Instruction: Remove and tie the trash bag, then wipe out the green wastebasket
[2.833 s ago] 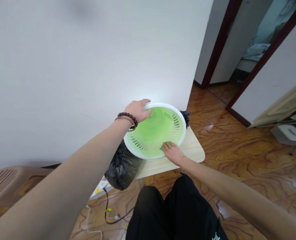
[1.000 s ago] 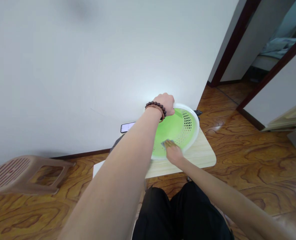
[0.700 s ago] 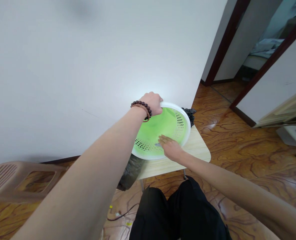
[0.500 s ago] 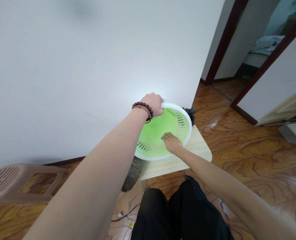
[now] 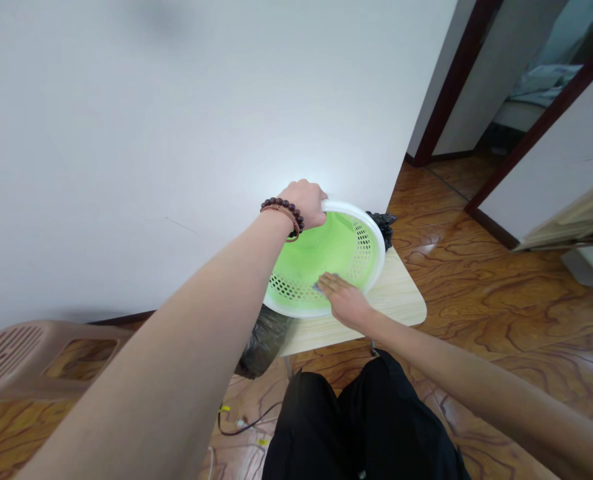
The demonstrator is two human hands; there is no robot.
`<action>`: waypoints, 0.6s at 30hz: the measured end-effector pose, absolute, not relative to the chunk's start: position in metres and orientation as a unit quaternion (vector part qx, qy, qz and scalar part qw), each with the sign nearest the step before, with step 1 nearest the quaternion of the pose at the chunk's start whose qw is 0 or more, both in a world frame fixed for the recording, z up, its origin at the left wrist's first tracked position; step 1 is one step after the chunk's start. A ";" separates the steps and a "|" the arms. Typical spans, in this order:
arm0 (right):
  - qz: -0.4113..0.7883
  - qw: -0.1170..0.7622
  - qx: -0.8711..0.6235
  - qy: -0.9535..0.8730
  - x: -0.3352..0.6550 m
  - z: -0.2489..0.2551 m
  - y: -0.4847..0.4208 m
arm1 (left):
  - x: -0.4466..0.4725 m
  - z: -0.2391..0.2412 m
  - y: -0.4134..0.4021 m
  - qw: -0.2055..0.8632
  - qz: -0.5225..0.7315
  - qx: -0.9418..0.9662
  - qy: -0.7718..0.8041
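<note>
A round green plastic basket (image 5: 321, 250) with a white rim and rows of holes sits tilted on a small wooden-topped table (image 5: 396, 293). My left hand (image 5: 303, 202), with a beaded bracelet at the wrist, is closed round the rim at the far side. Inside the basket, my right hand (image 5: 345, 299) presses a small greyish cloth (image 5: 317, 287) against the near, perforated wall. Most of that cloth is hidden under the fingers.
Dark plastic bags (image 5: 266, 337) stick out from the table's left side and its back right corner. A beige plastic stool (image 5: 51, 357) stands at left on the wood floor. A cable (image 5: 249, 425) lies by my legs. The white wall (image 5: 201, 133) rises behind the table.
My right hand has moved a little left and toward me along the basket's inside with the cloth. My left hand keeps its hold on the rim.
</note>
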State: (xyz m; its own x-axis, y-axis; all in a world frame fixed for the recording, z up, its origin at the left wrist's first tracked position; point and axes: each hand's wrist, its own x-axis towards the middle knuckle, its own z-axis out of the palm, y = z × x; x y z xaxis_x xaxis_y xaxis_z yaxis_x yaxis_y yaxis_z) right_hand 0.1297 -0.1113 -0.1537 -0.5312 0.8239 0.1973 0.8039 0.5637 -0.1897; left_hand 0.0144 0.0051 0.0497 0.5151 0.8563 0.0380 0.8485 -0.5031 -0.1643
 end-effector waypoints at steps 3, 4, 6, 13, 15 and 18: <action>-0.009 0.085 -0.502 -0.860 0.138 -0.156 -0.067 | 0.014 0.050 0.005 0.077 0.025 -0.867 -0.492; -0.009 0.060 -0.515 -0.855 0.139 -0.159 -0.057 | 0.015 0.050 0.005 0.075 0.025 -0.866 -0.493; 0.006 0.027 -0.538 -0.843 0.136 -0.167 -0.052 | 0.015 0.049 0.005 0.073 0.022 -0.866 -0.495; 0.092 0.102 -0.518 -0.844 0.109 -0.177 -0.141 | 0.016 0.049 0.005 0.070 0.011 -0.863 -0.501; 0.113 0.122 -0.476 -0.864 0.106 -0.170 -0.160 | 0.016 0.050 0.004 0.072 0.013 -0.862 -0.502; 0.106 0.130 -0.451 -0.877 0.106 -0.153 -0.153 | 0.016 0.051 0.004 0.077 0.019 -0.863 -0.498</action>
